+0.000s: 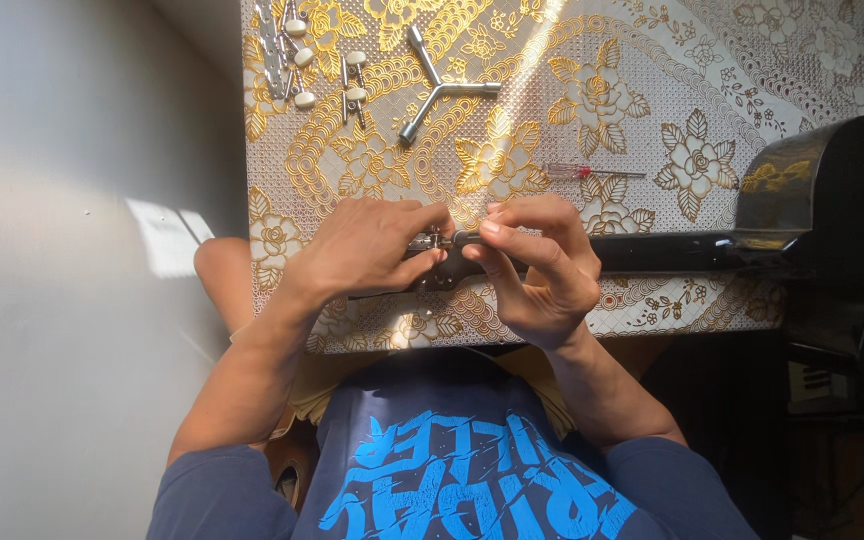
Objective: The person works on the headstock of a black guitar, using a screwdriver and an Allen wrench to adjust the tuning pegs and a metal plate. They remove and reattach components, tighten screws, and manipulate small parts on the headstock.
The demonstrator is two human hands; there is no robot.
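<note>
Frame centre: left hand [367, 245] and right hand [537, 265] pinch a small metal tuning peg [434, 241] on a black guitar headstock [652, 252]. Upper centre: silver three-armed socket wrench [439, 86] on gold floral tablecloth [752, 60].

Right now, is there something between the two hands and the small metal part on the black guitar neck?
Nothing visible: the left hand and right hand already pinch the small metal part on the black guitar neck with their fingertips.

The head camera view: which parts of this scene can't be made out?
- Small metal part between left hand and right hand: mostly hidden by fingers.
- Glossy black instrument: cut off by the right edge.
- Silver pegs with white knobs: cut by the top edge.
- Thin red-handled screwdriver: tip too small.
</note>
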